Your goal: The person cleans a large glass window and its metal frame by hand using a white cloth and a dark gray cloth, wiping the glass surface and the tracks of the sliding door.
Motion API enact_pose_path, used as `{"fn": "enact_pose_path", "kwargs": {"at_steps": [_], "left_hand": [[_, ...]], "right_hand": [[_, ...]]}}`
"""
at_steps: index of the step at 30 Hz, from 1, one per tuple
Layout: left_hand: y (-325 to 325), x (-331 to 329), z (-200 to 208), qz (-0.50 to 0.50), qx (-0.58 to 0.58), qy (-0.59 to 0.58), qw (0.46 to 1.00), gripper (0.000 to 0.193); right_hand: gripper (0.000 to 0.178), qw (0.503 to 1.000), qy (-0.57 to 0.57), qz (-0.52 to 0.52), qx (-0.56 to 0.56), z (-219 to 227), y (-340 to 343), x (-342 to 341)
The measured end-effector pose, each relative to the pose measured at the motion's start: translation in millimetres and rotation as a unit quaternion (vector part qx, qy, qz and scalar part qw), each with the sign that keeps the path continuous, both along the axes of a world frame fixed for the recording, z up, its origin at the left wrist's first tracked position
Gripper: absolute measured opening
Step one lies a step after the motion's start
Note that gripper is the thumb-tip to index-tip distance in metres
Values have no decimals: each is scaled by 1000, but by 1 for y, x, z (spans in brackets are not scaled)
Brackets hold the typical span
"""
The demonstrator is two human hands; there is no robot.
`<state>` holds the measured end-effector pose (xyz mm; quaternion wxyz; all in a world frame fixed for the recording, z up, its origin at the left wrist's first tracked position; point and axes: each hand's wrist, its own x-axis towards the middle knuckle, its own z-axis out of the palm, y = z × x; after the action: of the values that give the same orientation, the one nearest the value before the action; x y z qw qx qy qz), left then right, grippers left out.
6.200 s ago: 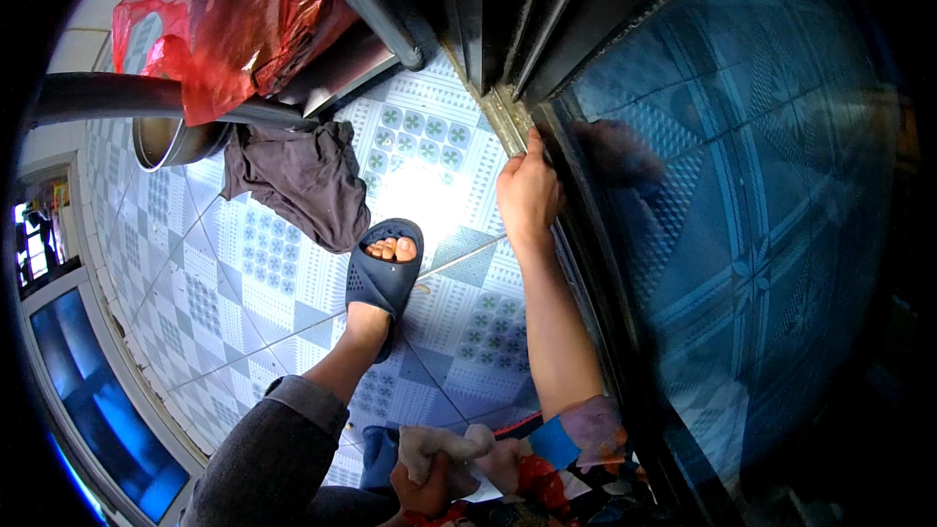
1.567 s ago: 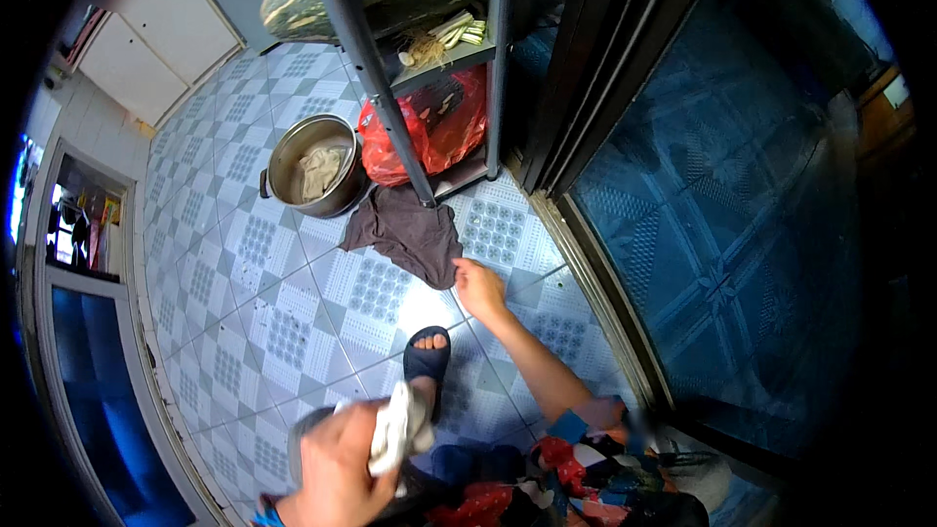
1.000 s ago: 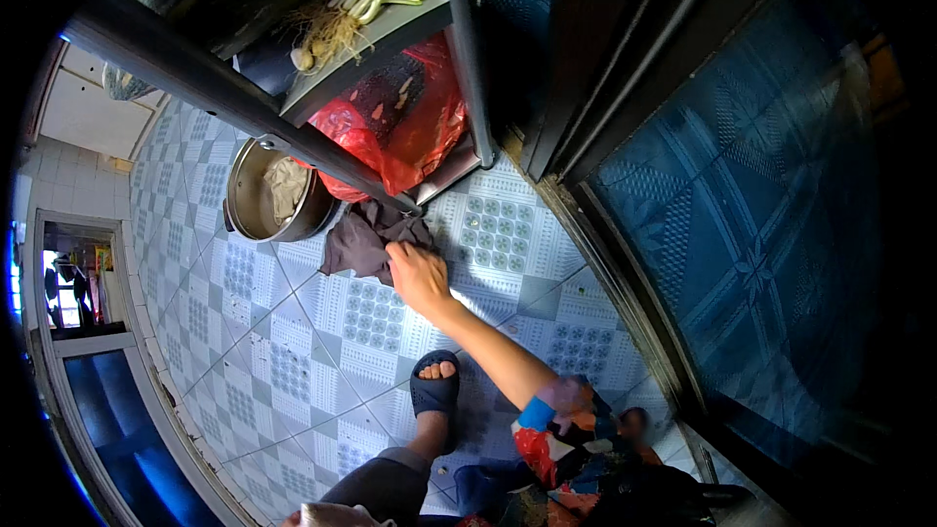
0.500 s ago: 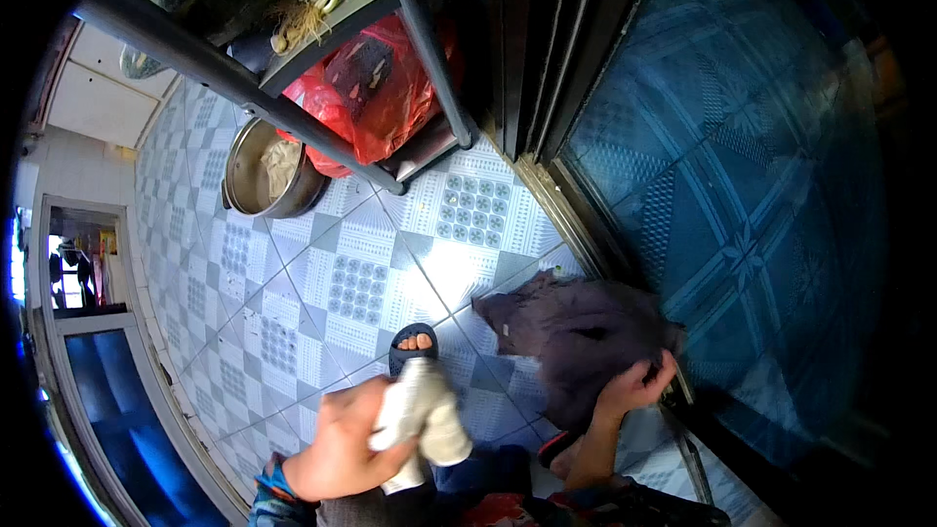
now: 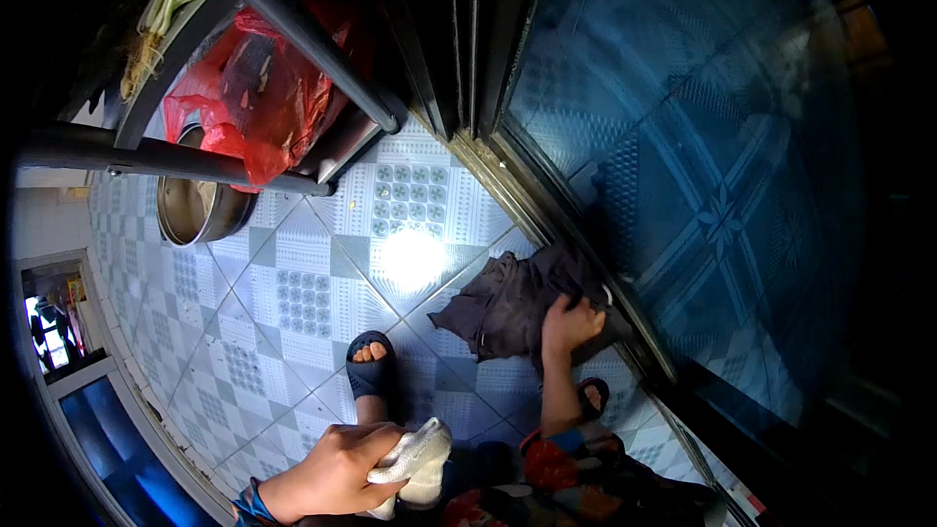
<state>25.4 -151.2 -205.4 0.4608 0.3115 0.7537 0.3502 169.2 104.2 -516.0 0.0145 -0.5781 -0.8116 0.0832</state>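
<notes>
Right hand at centre right, fingers clamped on dark cloth, fingertips hidden in folds. Left hand at bottom, fingers closed around white rag; rag's lower end cut off.

The floor is laid with pale blue-and-white patterned tiles set on the diagonal, and a bright patch of light glares off it near the door track. Beyond that track lies a darker blue patterned surface. On the other side of the glare, dark metal shelf bars cross above a round steel pot and a red plastic bag.
</notes>
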Motion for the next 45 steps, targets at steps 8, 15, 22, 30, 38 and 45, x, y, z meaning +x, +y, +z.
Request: {"fn": "enact_pose_path", "kwargs": {"at_steps": [8, 15, 22, 30, 38, 45], "left_hand": [[7, -1, 1, 15, -32, -17, 999, 20], [12, -7, 1, 56, -45, -67, 995, 17], [15, -9, -1, 58, -49, -59, 995, 14], [4, -7, -5, 82, -40, -65, 994, 14], [-3, -6, -7, 67, -40, -74, 994, 15], [-2, -10, -9, 69, -23, -56, 996, 17]], "right_hand": [[47, 980, 165, 111, 1, -24, -22, -174], [20, 922, 312, 216, 78, -29, -14, -255], [24, 731, 486, 402, -259, 35, -89, -181], [28, 910, 396, 104, -63, 50, -34, -140], [26, 966, 167, 192, 34, -7, -24, -260], [18, 769, 364, 430, -301, 20, -78, -218]]}}
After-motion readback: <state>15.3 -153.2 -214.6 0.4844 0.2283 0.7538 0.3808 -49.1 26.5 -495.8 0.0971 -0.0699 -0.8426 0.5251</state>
